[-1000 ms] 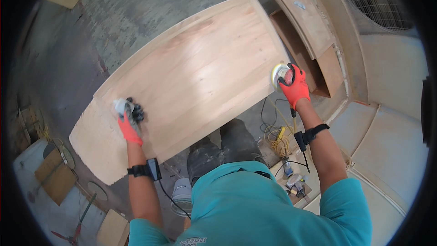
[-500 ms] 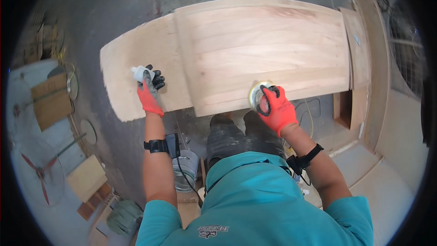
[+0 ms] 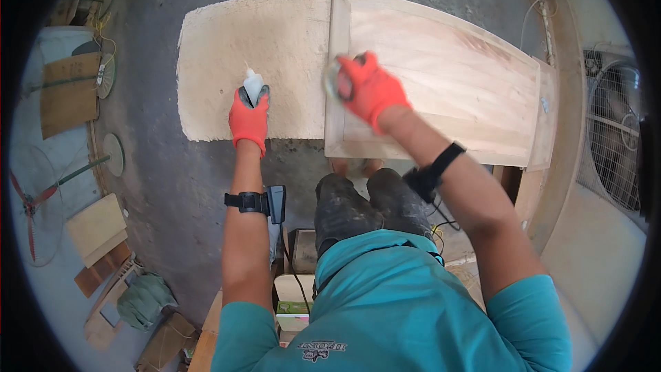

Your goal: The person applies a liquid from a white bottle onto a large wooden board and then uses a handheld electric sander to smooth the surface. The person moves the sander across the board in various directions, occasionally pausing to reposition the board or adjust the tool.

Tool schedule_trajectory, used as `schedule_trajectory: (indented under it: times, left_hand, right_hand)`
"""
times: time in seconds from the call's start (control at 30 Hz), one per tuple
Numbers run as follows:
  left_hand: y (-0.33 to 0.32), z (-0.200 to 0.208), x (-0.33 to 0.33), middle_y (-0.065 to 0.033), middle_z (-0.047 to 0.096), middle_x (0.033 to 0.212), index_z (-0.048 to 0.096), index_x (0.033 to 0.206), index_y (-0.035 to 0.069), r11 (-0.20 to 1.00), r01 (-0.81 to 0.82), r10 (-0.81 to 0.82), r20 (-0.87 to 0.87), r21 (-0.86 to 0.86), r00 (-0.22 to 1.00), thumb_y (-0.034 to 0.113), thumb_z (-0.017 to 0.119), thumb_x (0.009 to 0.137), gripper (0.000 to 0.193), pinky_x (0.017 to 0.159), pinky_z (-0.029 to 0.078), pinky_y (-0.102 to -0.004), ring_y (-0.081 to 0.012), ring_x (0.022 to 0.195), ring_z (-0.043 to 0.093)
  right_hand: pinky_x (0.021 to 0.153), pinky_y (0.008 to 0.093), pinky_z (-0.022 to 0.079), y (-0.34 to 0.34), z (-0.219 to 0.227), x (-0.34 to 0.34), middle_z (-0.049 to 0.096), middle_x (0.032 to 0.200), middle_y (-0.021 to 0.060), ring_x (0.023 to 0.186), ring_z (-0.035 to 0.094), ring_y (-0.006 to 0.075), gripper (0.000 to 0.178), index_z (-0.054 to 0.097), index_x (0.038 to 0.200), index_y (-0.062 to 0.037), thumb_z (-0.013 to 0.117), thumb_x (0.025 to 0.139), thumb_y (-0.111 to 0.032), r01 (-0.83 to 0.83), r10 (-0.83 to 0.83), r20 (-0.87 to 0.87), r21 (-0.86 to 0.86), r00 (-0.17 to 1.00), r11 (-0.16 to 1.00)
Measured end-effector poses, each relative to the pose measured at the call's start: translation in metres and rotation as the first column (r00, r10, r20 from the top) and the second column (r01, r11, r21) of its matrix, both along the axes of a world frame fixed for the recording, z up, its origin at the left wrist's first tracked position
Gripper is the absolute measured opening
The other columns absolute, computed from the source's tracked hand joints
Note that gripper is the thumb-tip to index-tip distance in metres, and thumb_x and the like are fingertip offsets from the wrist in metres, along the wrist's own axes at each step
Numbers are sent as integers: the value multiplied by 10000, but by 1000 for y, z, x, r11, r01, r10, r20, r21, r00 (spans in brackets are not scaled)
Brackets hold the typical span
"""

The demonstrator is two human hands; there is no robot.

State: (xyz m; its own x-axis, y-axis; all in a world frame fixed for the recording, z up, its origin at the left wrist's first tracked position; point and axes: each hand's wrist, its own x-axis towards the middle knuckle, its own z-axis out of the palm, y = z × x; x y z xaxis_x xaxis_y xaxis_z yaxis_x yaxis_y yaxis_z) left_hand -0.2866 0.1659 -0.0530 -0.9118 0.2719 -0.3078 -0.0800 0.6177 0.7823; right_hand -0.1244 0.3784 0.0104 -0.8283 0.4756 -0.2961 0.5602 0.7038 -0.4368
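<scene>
A white squeeze bottle with a narrow nozzle is gripped in my left hand, which wears a red glove with dark fingers. The nozzle points away from me, over a rough-edged pale board. My right hand, gloved the same way, is closed round a round palm sander, blurred by motion. That tool is over the left edge of a framed wooden panel, by the seam with the board. Whether its disc touches the wood I cannot tell.
A caged fan stands at the far right beside a long wooden edge. Further left are a fan with red blades, a cardboard piece and a green cloth bundle. A dark cable hangs from my left wrist strap.
My right hand has carried the sander left and away from me, from the panel's near edge to its left edge. The bottle's nozzle has swung from leftward to pointing away. The view has shifted.
</scene>
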Motion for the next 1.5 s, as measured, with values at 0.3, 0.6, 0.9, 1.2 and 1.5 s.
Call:
schedule_trajectory:
  times: [0.3, 0.6, 0.9, 1.2, 1.5]
  left_hand:
    - [9, -17, -10, -114, 726, 932, 641, 1127, 30, 988, 150, -150, -2, -41, 989, 302, 723, 920, 352, 751, 525, -369, -231, 784, 674]
    - [3, 0, 32, -84, 710, 983, 613, 1234, -4, 875, 29, -230, 363, 483, 903, 161, 683, 951, 335, 707, 516, -286, -148, 804, 651]
    - [-21, 27, 130, -73, 715, 926, 658, 1201, 28, 895, 393, -446, 361, 213, 819, 154, 710, 879, 350, 712, 539, -303, -147, 782, 674]
    - [-5, 25, 135, -162, 717, 901, 667, 1050, 62, 853, 522, -494, 315, -5, 810, 310, 738, 845, 330, 718, 532, -417, -338, 800, 701]
    - [-2, 22, 134, -167, 725, 923, 671, 1063, 78, 833, 550, -514, 289, -55, 807, 325, 737, 845, 336, 761, 531, -445, -369, 861, 697]
  right_hand:
    - [985, 457, 528, 81, 15, 53, 460, 1436, 209, 1200, 615, 389, 665, 456, 1475, -252, 689, 870, -401, 285, -295, 92, 110, 951, 952]
    - [908, 457, 557, -8, 5, 136, 497, 1363, 195, 1109, 636, 398, 678, 530, 1421, -260, 778, 790, -256, 107, -105, 40, -27, 994, 994]
    - [909, 462, 555, -32, 18, 177, 498, 1368, 164, 1110, 631, 392, 723, 533, 1401, -219, 834, 746, -273, 47, -38, 38, -249, 999, 967]
    - [911, 457, 553, -44, 16, 210, 517, 1354, 159, 1117, 624, 386, 737, 545, 1391, -182, 856, 729, -270, 29, -54, -90, -261, 994, 965]
    - [913, 450, 553, -42, 19, 212, 515, 1351, 159, 1117, 623, 380, 732, 545, 1401, -186, 849, 739, -259, 27, -53, -88, -276, 995, 961]
